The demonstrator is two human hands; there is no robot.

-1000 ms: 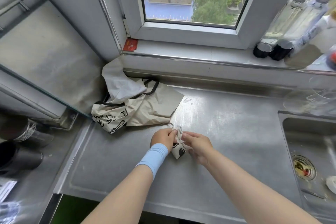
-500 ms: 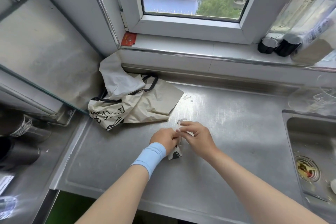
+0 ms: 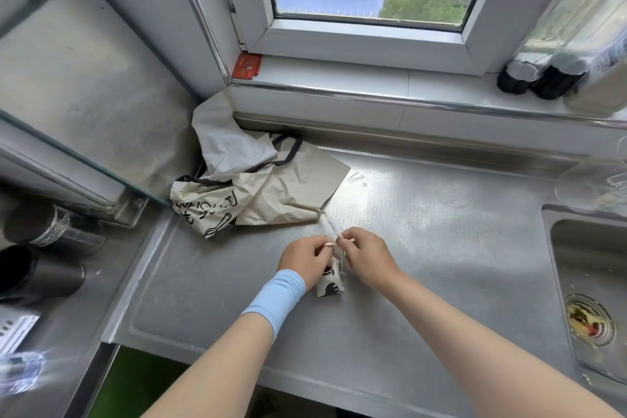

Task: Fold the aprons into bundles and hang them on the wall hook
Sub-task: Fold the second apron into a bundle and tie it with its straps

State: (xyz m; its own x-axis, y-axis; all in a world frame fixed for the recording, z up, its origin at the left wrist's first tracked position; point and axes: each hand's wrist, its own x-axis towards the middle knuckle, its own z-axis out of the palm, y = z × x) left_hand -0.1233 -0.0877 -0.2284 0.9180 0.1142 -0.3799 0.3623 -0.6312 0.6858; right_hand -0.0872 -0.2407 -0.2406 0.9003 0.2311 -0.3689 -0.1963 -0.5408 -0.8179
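Strap [image 3: 328,226] now pulled up from the bundle [image 3: 329,287]: right hand [image 3: 366,260] pinches it, left hand [image 3: 303,260] grips the bundle.

Left forearm [image 3: 217,366]: bare, except a light-blue stretch wristband [image 3: 276,299], plain, smooth and wide (it ends just short of the left hand [image 3: 302,258]). Right forearm [image 3: 475,343] and right hand [image 3: 366,258]: bare. One left-hand nail [image 3: 328,244] looks pale pink, possibly polished; too small to confirm.
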